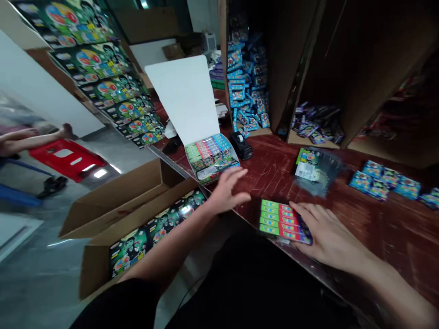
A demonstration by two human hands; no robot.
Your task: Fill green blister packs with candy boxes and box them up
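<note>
My left hand (227, 193) hovers at the table edge with its fingers apart and nothing in it. Just beyond it, a display box (212, 160) stands with its white lid up, filled with rows of small colourful packets. My right hand (317, 228) is wrapped round the right end of a block of green, red and purple packets (283, 220) at the table's front edge. Behind the right hand lies a clear plastic bag (317, 171) with a green label. Small blue packs (384, 179) lie in a group farther right.
An open carton (99, 249) with green printed boxes stands lower left. More printed boxes (106, 87) are stacked upper left. A black device (241, 145) sits beside the display box. Cardboard bins (291, 59) hold packets at the back. Another person's arm (34, 138) and a red stool (68, 157) are at far left.
</note>
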